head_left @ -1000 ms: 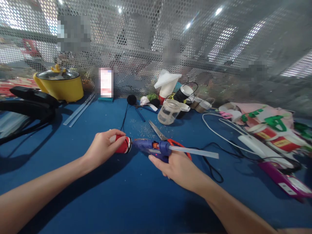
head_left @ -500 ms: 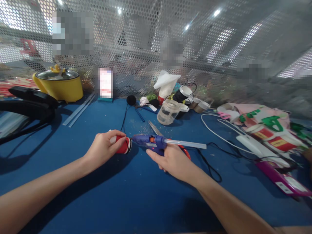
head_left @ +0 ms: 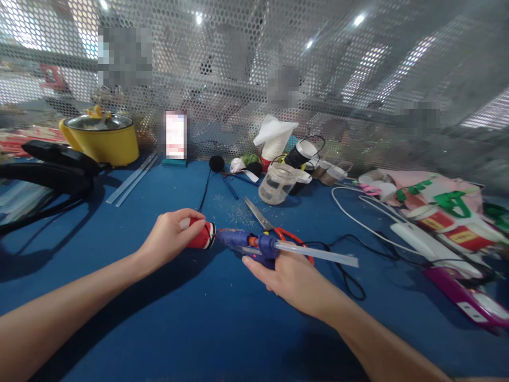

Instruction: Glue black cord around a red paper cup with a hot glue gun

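Observation:
My left hand [head_left: 169, 237] is closed around a small red, white and black cylinder [head_left: 202, 236] lying on its side on the blue table [head_left: 159, 318]. My right hand [head_left: 292, 275] grips a blue glue gun [head_left: 250, 243] with a clear glue stick [head_left: 318, 254] sticking out of its back. The gun's nozzle touches the open end of the cylinder. Red-handled scissors [head_left: 270, 225] lie just behind the gun.
A clear plastic jar [head_left: 278, 183], paper cups [head_left: 274, 137] and small scraps crowd the back centre. A yellow pot [head_left: 101, 138] and a black bag [head_left: 51, 170] stand at the left. White and black cables [head_left: 358, 212], red tape rolls [head_left: 457, 228] and a purple box [head_left: 465, 297] fill the right. A perforated metal screen closes the back.
The glue gun shifted slightly left and back right between frames, its nozzle staying at the cylinder's end. My left hand held the cylinder still.

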`<state>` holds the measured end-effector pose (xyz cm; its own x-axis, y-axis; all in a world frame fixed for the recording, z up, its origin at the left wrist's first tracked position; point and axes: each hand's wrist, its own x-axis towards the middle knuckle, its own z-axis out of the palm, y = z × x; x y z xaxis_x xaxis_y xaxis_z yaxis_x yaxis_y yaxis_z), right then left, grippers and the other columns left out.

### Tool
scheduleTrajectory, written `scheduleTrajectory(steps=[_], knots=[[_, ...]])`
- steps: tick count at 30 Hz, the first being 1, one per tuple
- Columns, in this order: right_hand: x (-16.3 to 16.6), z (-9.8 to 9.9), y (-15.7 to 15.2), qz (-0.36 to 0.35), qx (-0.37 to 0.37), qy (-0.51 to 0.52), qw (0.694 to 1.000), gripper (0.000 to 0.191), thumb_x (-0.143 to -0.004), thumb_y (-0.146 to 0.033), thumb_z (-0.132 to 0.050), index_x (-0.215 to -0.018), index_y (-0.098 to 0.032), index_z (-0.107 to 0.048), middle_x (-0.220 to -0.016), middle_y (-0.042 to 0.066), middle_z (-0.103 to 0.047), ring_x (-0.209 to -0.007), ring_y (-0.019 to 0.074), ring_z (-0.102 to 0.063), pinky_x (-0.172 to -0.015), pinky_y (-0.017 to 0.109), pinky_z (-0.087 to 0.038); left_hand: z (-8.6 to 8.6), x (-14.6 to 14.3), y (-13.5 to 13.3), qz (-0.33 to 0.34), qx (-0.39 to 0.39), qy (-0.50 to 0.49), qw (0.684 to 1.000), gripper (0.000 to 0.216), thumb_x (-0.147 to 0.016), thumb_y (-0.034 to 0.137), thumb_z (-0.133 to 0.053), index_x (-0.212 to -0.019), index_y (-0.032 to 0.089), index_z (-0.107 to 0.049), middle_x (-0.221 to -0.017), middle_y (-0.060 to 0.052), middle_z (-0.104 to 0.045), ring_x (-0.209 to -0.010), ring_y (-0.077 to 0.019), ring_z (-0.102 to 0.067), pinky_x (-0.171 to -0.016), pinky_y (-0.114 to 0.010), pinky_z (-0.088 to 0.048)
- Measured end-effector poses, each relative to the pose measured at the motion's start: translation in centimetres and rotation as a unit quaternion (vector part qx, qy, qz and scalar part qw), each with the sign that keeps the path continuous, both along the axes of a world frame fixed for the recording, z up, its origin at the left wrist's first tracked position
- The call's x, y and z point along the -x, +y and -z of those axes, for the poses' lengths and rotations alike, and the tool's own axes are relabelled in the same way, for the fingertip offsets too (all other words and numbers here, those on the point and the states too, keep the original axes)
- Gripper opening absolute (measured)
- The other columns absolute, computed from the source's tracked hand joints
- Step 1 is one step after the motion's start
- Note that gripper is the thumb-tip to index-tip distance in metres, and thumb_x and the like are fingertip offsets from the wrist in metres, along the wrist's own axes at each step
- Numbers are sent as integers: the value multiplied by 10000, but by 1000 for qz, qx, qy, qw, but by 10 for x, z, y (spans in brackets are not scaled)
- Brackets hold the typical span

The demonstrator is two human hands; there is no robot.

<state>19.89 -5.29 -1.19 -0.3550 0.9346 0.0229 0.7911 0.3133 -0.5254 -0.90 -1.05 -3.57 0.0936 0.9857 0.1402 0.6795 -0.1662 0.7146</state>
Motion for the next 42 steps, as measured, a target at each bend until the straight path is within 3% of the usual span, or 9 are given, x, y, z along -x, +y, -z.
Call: scheduleTrajectory(steps=[13, 21, 42], knots=[[0, -2, -1, -12, 2, -25, 1000, 215, -799, -312, -421, -649, -191, -515, -478, -28, -489, -449, 120, -476, -487, 236, -357, 3, 1, 1, -9, 13, -20, 1000, 290, -723, 390, -497, -822, 166, -653, -716, -37, -689, -645, -182, -599, -511, -231, -423], [0, -3, -1, -8, -19, -29, 999, 173, -786, -305, -449, -708, -185, -545, -651, 13, -570, -583, 141, -524, -533, 234, -375, 3, 2, 2, -5, 5, -15, 1000, 279, -729, 385, -492, -816, 174, -653, -738, -36, -692, -663, -184, -603, -519, -229, -425], [0, 2, 13, 11, 24, 35, 999, 189, -793, -302, -431, -688, -172, -521, -414, -45, -489, -384, 116, -494, -467, 235, -387, 0, -2, -3, 19, -20, 17, 999, 285, -746, 387, -485, -832, 170, -647, -730, -38, -689, -644, -176, -604, -590, -245, -450]])
